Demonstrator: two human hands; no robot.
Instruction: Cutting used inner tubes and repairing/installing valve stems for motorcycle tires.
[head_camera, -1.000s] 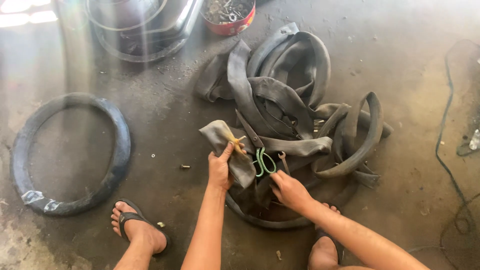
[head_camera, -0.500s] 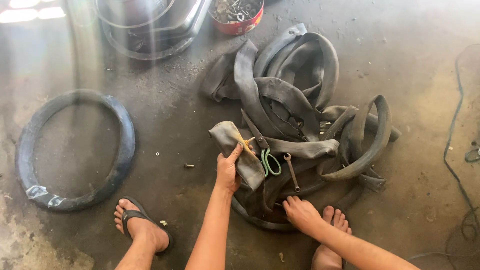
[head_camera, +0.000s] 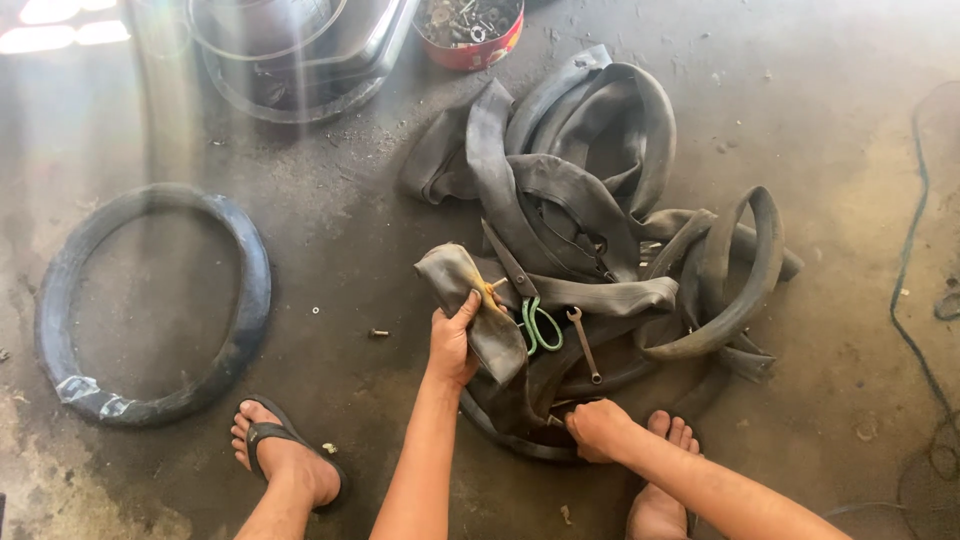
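Note:
My left hand (head_camera: 452, 345) grips a folded grey inner tube (head_camera: 470, 290) near its brass valve stem (head_camera: 492, 290). Lower down, my right hand (head_camera: 598, 430) is closed on a lower fold of the tube pile (head_camera: 600, 200), close to my right foot (head_camera: 665, 470). Scissors with green handles (head_camera: 535, 320) and a small wrench (head_camera: 583, 345) lie on the rubber between my two hands. The pile of dark inner tubes spreads up and to the right across the concrete floor.
A black tyre (head_camera: 150, 300) lies flat at the left. My left foot in a sandal (head_camera: 285, 460) stands below it. A metal basin (head_camera: 290, 50) and a red tin of small parts (head_camera: 470, 30) sit at the top. A loose bolt (head_camera: 378, 333) and a cable (head_camera: 905, 300) lie on the floor.
My right hand has drawn back from the scissors and come down to the lower edge of the tube pile. My left hand keeps its hold on the folded tube.

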